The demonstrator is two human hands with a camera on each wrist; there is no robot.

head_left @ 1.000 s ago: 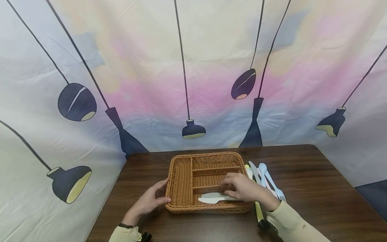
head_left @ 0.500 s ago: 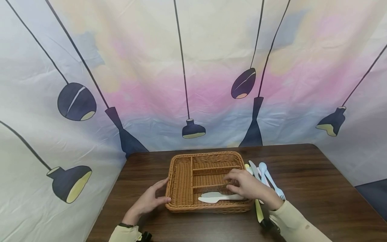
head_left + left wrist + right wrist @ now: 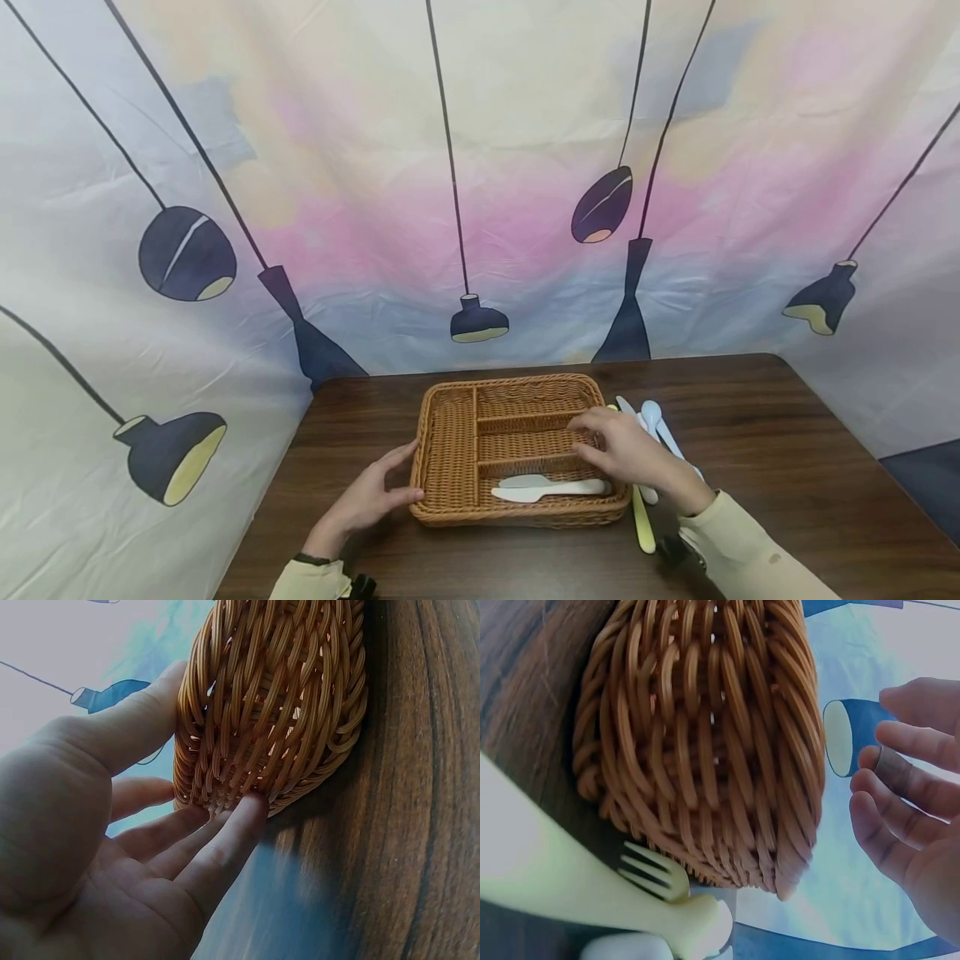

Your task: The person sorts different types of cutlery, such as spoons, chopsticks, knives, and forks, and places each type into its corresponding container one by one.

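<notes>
Wicker basket (image 3: 450, 446), one, on our bench (image 3: 787, 475), two white knives (image 3: 551, 490) in its front-right compartment (image 3: 540, 465)! Our left hand (image 3: 375, 496) touches its side, fingers extended; our right hand (image 3: 630, 450), loosely curled, holds nothing, farther right than a second ago. Only our right-wrist view catches one fork (image 3: 673, 885), tines showing.

Your right hand (image 3: 628, 450) is hiding part of the basket (image 3: 450, 450) and of the cutlery (image 3: 652, 413) beside it. In your right wrist view, that hand is running off the right edge, while a pale yellow utensil (image 3: 574, 877) is lying blurred, cut by the left.
</notes>
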